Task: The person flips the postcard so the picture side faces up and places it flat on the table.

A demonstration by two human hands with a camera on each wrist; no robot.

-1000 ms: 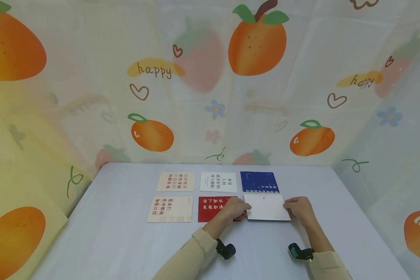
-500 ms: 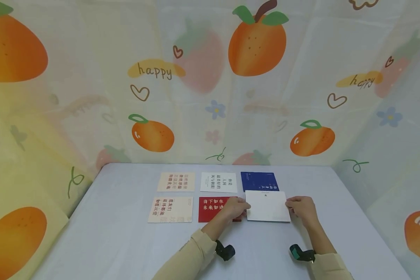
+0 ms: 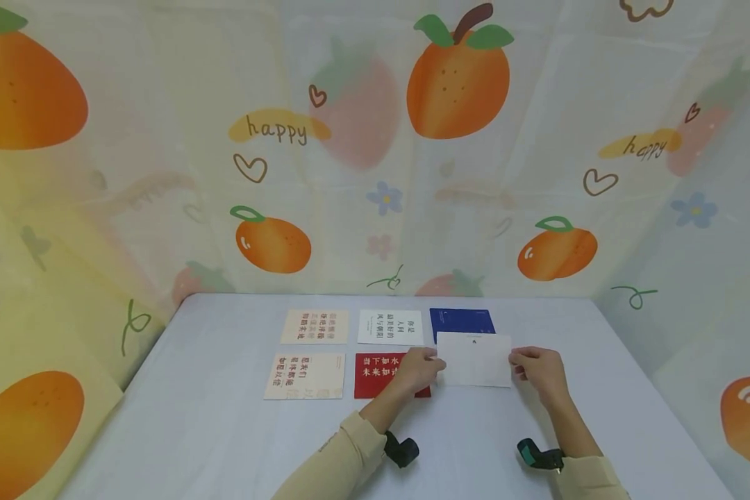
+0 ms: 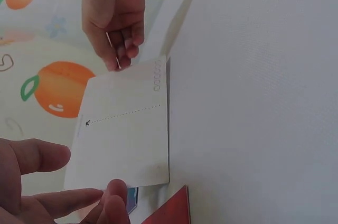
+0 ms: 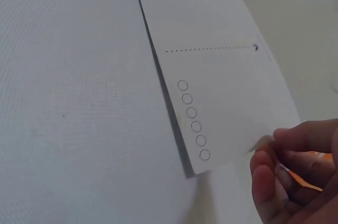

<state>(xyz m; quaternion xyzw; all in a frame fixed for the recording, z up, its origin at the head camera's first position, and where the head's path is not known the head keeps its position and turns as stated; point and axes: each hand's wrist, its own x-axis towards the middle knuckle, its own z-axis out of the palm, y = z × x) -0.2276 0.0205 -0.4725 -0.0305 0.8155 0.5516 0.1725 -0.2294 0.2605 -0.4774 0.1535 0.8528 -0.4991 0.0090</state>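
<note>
A postcard [image 3: 475, 361] stands tilted up between both hands, its white back facing me. A dotted line and a column of small circles show on that back in the right wrist view [image 5: 227, 92]. My left hand [image 3: 417, 369] holds the postcard's left edge, reaching over a red postcard [image 3: 375, 378]. At the opposite edge, the thumb and fingers of my right hand [image 3: 540, 371] pinch the card. Behind it lies a dark blue postcard [image 3: 462, 321], its lower part hidden. The held card's front is hidden in the head view.
Left of the red card lies a cream postcard [image 3: 304, 376]. Farther back are another cream postcard [image 3: 314, 327] and a white postcard [image 3: 390, 327] with dark writing. All rest on a white-covered table [image 3: 194, 417], with a fruit-print curtain [image 3: 350, 208] around it.
The held postcard has been lifted and tilted more upright, now covering more of the blue card. My right hand has shifted slightly right; my left hand has hardly moved.
</note>
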